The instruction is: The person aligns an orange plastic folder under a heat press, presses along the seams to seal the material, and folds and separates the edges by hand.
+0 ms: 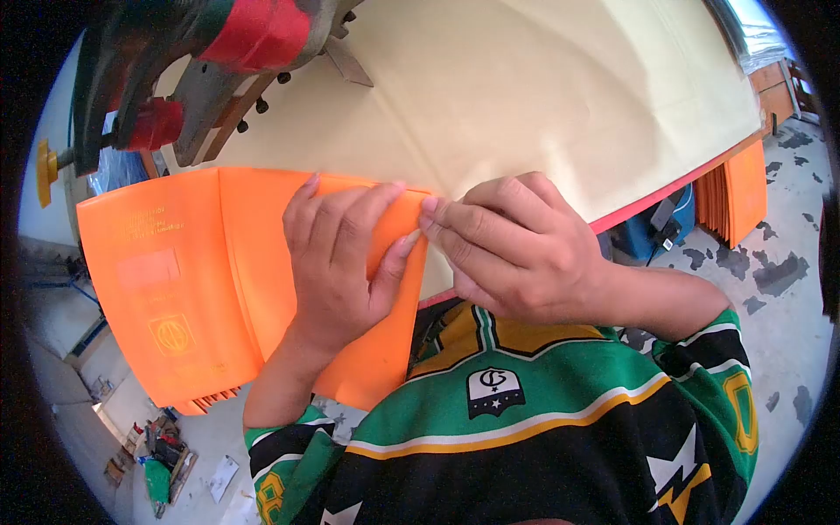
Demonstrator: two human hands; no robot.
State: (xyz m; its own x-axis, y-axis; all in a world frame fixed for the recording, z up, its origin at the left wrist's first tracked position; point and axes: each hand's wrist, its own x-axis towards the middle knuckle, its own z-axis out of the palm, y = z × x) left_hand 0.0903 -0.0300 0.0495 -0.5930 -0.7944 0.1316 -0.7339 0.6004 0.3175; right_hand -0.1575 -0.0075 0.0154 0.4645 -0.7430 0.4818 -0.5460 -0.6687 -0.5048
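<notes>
An orange folder cover (166,289) with printed lettering and a round emblem on its left part lies opened out over the table's near edge. On its right part rests my left hand (346,249), fingers bent, thumb and fingertips against the cover near its right edge. My right hand (516,245) pinches the upper right corner of the cover between thumb and fingers, close to the left fingertips. Whether anything small is inside that pinch is hidden.
A machine with red tape (258,35) and a yellow knob (45,173) stands at the upper left of the pale tabletop (560,87). More orange covers (739,197) hang in a stack at the right. Tools and bits (166,455) lie at lower left.
</notes>
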